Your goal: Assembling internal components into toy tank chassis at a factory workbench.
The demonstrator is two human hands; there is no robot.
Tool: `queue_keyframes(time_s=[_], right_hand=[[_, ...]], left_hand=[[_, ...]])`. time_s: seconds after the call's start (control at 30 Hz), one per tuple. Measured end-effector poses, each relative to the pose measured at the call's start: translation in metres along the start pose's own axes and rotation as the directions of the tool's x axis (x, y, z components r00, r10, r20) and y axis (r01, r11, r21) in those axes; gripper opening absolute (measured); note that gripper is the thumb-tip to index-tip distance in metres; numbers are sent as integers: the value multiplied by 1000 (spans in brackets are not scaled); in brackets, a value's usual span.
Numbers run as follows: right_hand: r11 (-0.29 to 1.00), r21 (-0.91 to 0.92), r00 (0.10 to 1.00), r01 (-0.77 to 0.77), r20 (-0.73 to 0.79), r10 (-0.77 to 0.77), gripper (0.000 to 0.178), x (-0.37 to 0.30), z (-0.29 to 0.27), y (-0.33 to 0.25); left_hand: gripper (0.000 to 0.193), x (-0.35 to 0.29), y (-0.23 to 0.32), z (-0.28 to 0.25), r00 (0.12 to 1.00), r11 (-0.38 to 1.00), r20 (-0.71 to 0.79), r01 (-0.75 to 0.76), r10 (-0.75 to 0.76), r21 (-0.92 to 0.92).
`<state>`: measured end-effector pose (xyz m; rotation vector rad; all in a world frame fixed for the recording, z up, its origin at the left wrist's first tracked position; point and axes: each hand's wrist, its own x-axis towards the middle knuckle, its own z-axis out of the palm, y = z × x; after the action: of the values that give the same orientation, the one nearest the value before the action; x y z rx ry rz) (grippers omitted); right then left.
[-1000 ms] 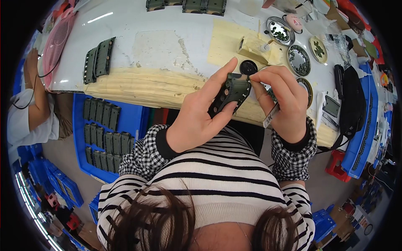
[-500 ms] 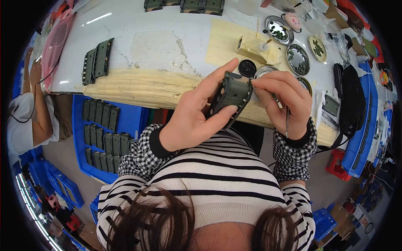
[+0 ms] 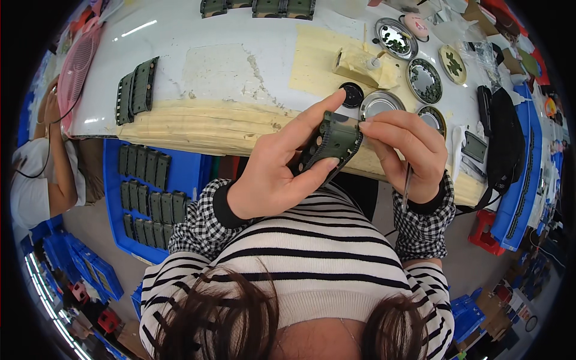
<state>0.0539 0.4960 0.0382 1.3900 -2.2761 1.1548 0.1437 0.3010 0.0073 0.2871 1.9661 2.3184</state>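
Observation:
In front of my chest, my left hand (image 3: 273, 159) grips a dark green camouflage moulded piece (image 3: 337, 139) with small toothed edges, its thumb along the near side. My right hand (image 3: 414, 150) is closed, thumb and forefinger tips pinched at the piece's right edge. Whatever is between those fingertips is too small to make out. A thin metal tool (image 3: 408, 183) is tucked in the right hand, pointing down toward the wrist. Just beyond the hands are a black round lid (image 3: 351, 95) and a silver round dish (image 3: 381, 104).
Metal dishes (image 3: 425, 81) of small green parts stand at the right, near a yellowish taped block (image 3: 362, 67). More green pieces lie on the table (image 3: 174, 45) and in a blue bin (image 3: 183, 144) at left. A pink fan (image 3: 78, 69) and another person's arm (image 3: 57, 162) are far left.
The piece has tilted slightly in my left hand, and my right fingertips have shifted a little down with its edge. The metal tool's lower end has swung slightly left.

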Motion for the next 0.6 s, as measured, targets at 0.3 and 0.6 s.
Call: queue_keyframes(time_s=[0.3,0.6], right_hand=[[908,66,900,-413,-124,418,22,-22,-22,1],[711,-382,800,-590,-162,577,11,-77,-74,51]], left_hand=[[65,7,-6,4,997,998,-44,57,-58,-29],[61,15,-6,5,990,987,-83,105,-116,-120]])
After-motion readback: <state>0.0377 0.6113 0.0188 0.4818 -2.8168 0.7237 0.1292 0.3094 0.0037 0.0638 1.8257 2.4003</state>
